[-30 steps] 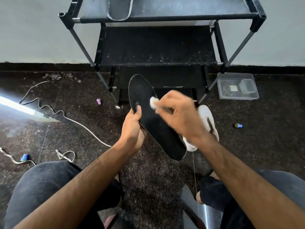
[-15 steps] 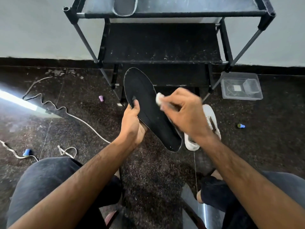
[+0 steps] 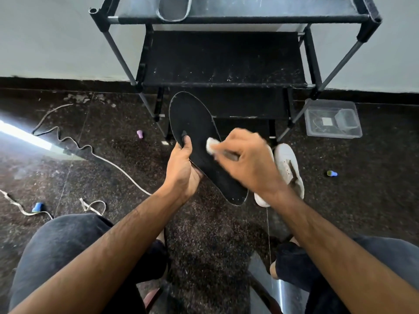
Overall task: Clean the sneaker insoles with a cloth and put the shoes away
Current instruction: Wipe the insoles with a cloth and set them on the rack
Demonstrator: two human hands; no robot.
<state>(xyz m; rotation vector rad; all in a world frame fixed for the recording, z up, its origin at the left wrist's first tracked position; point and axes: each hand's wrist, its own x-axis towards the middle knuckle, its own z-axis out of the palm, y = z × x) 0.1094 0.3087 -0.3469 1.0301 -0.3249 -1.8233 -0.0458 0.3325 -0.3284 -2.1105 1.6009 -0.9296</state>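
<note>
Two bare forearms reach out over a dark speckled floor [image 3: 68, 168] crossed by a thin pale cord [image 3: 108, 160]. Left hand [image 3: 181, 168] grips a flat black insole [image 3: 199, 143] (long, rounded, tilted) by its edge, thumb on top; right hand [image 3: 247, 162] pinches a small white cloth [image 3: 212, 145] against its middle. Beside it, a white sneaker [image 3: 289, 166] lies before a black rack [image 3: 226, 60].

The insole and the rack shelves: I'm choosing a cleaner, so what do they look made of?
Insole: seemingly foam with a matte black fabric face; it has a thin pale edge. Rack shelves: probably black fabric sheet, dusty and speckled, stretched on grey metal-looking tubes with black plastic-looking joints.
</note>
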